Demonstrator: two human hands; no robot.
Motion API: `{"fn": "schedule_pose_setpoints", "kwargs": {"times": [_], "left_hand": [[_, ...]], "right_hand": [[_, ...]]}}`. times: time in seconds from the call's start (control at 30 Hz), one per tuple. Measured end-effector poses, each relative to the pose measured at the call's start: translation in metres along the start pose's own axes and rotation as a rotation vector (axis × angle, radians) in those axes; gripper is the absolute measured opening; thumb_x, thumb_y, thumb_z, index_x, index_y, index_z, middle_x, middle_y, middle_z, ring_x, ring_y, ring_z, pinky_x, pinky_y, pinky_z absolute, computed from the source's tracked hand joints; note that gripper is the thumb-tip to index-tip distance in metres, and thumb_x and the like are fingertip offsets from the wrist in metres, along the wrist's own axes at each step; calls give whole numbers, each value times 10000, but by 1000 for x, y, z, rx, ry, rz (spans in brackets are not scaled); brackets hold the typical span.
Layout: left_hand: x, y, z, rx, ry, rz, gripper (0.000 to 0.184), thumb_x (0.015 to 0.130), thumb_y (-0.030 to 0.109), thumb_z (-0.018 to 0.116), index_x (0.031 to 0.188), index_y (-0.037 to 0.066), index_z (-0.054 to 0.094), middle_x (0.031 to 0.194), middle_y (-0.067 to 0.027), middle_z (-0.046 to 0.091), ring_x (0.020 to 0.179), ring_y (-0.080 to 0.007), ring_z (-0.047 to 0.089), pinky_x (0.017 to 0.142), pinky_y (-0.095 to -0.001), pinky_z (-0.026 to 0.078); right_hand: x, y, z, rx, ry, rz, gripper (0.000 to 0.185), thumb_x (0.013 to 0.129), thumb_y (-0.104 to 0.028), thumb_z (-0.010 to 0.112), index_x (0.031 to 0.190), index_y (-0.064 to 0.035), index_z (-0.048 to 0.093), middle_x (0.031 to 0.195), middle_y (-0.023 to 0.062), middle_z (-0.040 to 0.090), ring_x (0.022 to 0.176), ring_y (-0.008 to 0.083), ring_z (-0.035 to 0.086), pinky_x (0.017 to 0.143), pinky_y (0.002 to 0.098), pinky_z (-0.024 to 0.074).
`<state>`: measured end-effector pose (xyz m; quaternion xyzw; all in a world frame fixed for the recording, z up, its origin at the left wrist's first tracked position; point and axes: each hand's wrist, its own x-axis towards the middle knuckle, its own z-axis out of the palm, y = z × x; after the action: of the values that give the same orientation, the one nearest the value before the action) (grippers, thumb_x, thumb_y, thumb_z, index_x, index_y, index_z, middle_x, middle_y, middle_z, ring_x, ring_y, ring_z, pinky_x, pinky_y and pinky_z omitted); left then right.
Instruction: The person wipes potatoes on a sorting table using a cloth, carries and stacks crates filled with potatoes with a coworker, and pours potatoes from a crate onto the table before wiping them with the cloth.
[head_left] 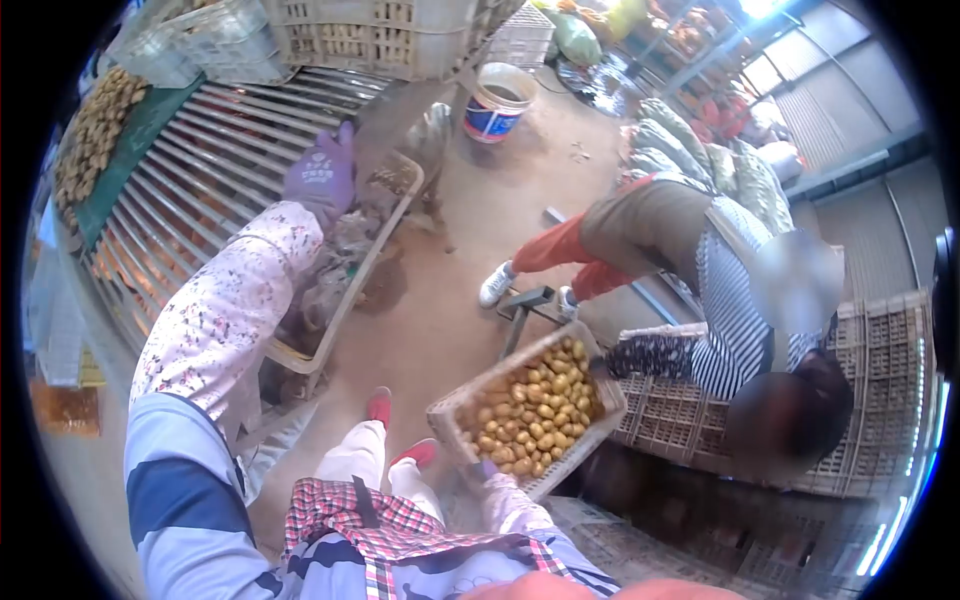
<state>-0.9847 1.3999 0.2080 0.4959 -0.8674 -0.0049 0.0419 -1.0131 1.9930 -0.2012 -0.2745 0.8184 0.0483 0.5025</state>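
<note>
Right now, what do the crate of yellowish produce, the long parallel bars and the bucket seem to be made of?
The crate: probably matte plastic, as its pale walls look moulded.
The parallel bars: perhaps polished metal, since bright streaks run along them; glossy plastic remains possible.
The bucket: likely smooth plastic, judging by its pale, thin rim.

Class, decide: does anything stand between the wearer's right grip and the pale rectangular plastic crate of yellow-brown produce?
Nothing visible does: the purple-gloved right grip is right at the near rim of the crate.
</note>
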Motion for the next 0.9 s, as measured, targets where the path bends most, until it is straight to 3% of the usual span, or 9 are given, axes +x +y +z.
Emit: {"fn": "schedule_pose_setpoints", "kwargs": {"times": [0.17,0.3,0.37,0.43,0.47,0.5,0.67,0.7,0.9], "left_hand": [[0,-2,-1,-47,-11,2,554,874,167,493,1387,57,315,1192,-226,506,1008,-358,599,835,-449,517],[-30,2,-8,-109,563,437,359,837,147,514,1175,27,515,1098,-196,562,937,-327,599,684,-447,498],[-84,37,-18,-126,-66,800,275,770,202,597,1001,58,559,1051,-158,548,1011,-350,503,864,-451,409],[-180,60,24,-677,-498,1130,376,696,264,672,1015,84,586,1034,-148,608,975,-338,588,783,-432,485],[-242,74,48,-543,-308,1285,375,704,248,669,1041,101,593,965,-130,646,867,-335,640,700,-440,519],[-272,57,-11,-500,-464,1421,331,726,207,640,1040,111,598,859,-110,652,774,-336,645,723,-435,523],[-359,45,18,-274,-557,1007,146,784,271,642,899,189,679,805,-89,659,778,-253,664,746,-369,450],[-358,34,20,-335,-412,1017,106,730,244,664,739,145,700,675,-7,675,662,-250,679,624,-404,498],[-334,-18,-5,-287,-335,1242,109,730,211,653,759,125,714,709,-50,685,682,-252,688,547,-386,528]], "right_hand": [[-54,-49,-5,48,-72,12,478,780,-322,634,1213,-122,599,1159,183,624,1120,336,578,948,415,441],[-138,-103,-74,-103,-111,38,429,776,-291,620,1178,-142,616,1177,159,625,1120,331,580,937,445,441],[-161,-125,-100,-179,-43,-22,399,775,-284,613,1147,-141,623,1139,164,638,1076,336,597,895,462,455],[-200,-135,-120,-227,38,-143,361,778,-272,596,1108,-131,628,1066,177,659,1002,348,623,826,487,476],[-213,-132,-125,-219,61,-197,357,790,-268,592,1113,-121,626,1049,175,663,981,326,630,806,470,484],[-219,-130,-132,-216,85,-252,353,802,-264,587,1117,-110,624,1033,172,666,960,304,637,787,452,491],[-290,-177,-190,13,-32,-376,356,835,-238,604,1139,-52,609,936,145,665,868,197,627,737,352,502],[-281,-171,-190,-112,-62,-411,359,837,-231,609,1143,-44,605,919,138,660,855,186,619,733,342,499],[-349,-254,-208,-206,-119,-320,358,816,-255,602,1110,-50,611,915,143,668,828,209,629,757,347,486]]}}
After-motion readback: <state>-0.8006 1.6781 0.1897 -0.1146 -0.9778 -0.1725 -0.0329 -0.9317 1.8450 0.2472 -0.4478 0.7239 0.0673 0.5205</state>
